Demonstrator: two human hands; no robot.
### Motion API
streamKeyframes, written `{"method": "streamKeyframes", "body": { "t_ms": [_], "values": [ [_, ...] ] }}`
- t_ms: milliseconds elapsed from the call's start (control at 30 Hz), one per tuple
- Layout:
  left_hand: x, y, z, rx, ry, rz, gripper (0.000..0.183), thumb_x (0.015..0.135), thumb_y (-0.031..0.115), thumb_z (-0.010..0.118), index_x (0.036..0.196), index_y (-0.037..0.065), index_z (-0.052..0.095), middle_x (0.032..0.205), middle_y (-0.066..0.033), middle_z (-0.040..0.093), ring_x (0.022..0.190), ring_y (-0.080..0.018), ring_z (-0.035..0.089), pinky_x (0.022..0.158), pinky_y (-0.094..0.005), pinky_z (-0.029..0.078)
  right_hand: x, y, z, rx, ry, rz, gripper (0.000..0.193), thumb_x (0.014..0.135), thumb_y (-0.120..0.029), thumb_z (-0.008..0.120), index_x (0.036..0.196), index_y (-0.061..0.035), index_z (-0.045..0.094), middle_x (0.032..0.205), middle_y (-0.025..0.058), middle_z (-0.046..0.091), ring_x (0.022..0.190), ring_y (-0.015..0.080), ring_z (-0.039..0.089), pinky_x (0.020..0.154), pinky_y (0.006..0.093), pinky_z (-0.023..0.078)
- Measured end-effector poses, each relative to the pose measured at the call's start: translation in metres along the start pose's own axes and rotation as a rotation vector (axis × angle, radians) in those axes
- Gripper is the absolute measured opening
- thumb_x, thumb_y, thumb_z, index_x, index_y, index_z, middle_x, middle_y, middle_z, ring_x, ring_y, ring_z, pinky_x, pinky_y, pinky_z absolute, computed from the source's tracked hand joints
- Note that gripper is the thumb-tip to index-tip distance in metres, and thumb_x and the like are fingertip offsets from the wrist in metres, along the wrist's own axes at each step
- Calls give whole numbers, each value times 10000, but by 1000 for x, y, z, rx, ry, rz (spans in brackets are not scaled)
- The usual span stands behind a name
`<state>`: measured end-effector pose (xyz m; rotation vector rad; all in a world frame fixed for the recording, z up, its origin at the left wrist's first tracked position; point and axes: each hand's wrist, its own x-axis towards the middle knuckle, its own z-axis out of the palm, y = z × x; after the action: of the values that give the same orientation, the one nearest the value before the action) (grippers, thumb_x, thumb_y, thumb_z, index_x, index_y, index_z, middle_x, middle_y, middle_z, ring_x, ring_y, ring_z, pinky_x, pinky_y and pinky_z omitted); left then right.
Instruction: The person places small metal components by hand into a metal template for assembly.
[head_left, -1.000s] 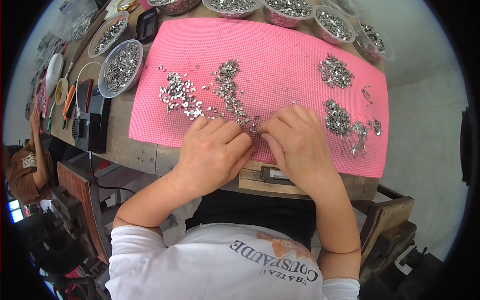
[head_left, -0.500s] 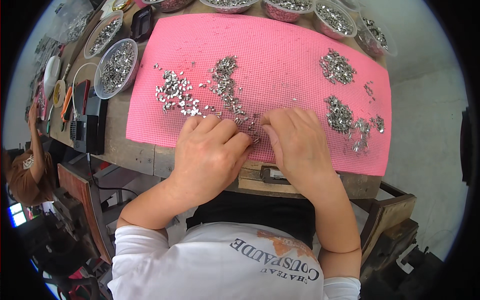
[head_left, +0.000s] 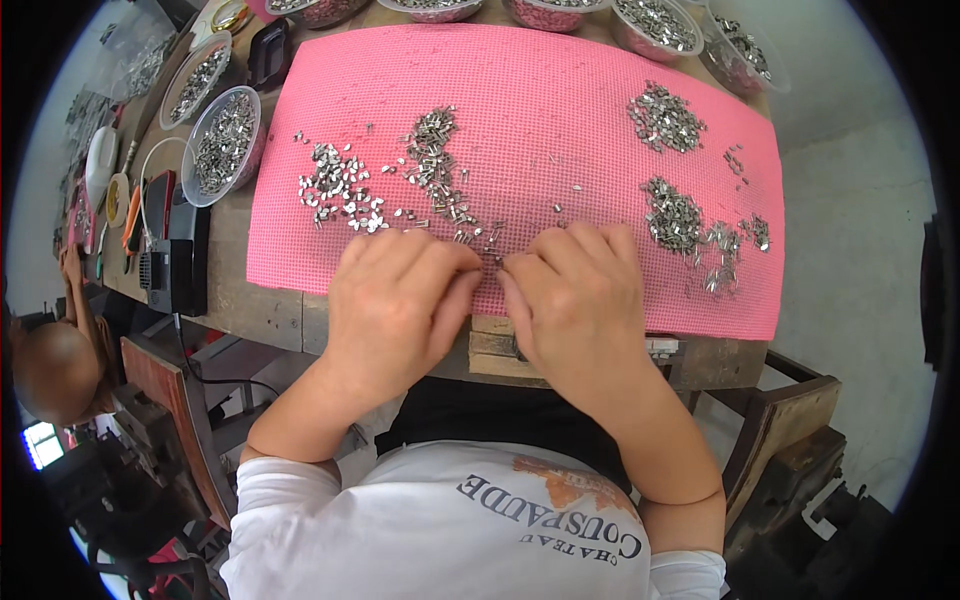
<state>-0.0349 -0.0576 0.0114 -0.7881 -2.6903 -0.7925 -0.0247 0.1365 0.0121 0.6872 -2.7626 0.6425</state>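
Observation:
My left hand [head_left: 395, 300] and my right hand [head_left: 580, 300] meet over the near edge of a pink mesh mat [head_left: 545, 110]. Thumb and forefinger of each are pinched together, the two pairs of fingertips almost touching. Whatever is in the pinches is too small and too covered to make out. Just beyond the fingertips lie a few loose small metal pieces [head_left: 492, 236]. A long pile of small silvery metal parts [head_left: 435, 160] stretches away from the left hand. Flatter, shinier pieces [head_left: 335, 185] are scattered to its left.
Right of my right hand are small metal heaps [head_left: 675, 215], with another heap [head_left: 665, 118] farther back. Clear plastic bowls [head_left: 225, 145] of metal parts line the mat's left and far edges. A black device [head_left: 172, 275] stands at the table's left. Another person's arm [head_left: 80, 290] shows far left.
My hands have drawn closer together, fingertips nearly meeting. The right hand has shifted slightly left and nearer. The view has moved a little. The other person has leaned, their head now in view.

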Motion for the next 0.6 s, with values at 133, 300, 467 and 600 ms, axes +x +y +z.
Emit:
{"method": "streamKeyframes", "body": {
  "t_ms": [133,300,467,600],
  "values": [
    [-4,-3,3,-87,114,-52,130,861,38,745,964,71,672,830,-70,629,736,-280,593,688,-395,408,-2,-9,7,-22,50,11,108,798,-61,768,892,-63,713,825,53,599,812,258,579,771,406,408],
    [-7,6,-2,-219,62,-77,118,869,-6,695,967,52,660,866,-86,648,749,-286,594,704,-387,425,-9,6,-2,192,150,103,128,833,-29,751,944,-51,691,878,72,632,861,280,612,811,406,442],
    [1,20,7,-383,-54,47,117,833,17,730,939,51,692,941,-90,702,846,-280,654,753,-383,453,-46,30,-47,337,262,277,168,901,13,665,1059,-41,639,1007,98,649,944,291,614,843,392,441],
    [3,38,20,-444,-86,80,166,779,21,778,918,80,709,973,-56,726,855,-244,663,759,-367,458,-79,35,-59,394,215,306,181,898,36,643,1065,-33,621,1043,107,658,964,304,617,874,390,439]
  ]
}}
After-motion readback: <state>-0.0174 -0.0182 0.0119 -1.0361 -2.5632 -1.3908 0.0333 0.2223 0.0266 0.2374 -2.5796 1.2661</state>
